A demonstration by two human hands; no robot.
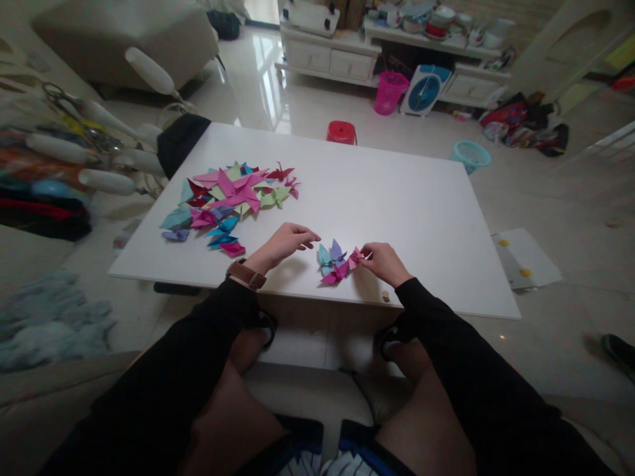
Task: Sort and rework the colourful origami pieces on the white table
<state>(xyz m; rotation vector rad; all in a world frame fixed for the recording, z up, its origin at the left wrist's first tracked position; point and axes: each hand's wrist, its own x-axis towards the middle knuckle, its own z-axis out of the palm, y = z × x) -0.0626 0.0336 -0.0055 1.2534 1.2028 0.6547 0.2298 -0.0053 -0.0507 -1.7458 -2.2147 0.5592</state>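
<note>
Between my hands, near the front edge of the white table (397, 198), lies a small cluster of folded paper cranes: a light blue crane (325, 259), a purple crane (338, 252) and a magenta crane (335, 273). At the cluster's right side, my right hand (383, 263) pinches a pink paper crane (354, 258) between thumb and fingertips. My left hand (290, 244) hovers to the left of the cluster, fingers stretched out and holding nothing. Further left spreads a big pile of colourful paper cranes (233, 188) in pink, red, green, blue and purple.
A small sticker (385, 297) marks the table's front edge. Beyond the far edge stands a red stool (341, 132). A light blue basket (471, 155) is by the far right corner, and a black cloth-like object (182, 140) is at the left corner.
</note>
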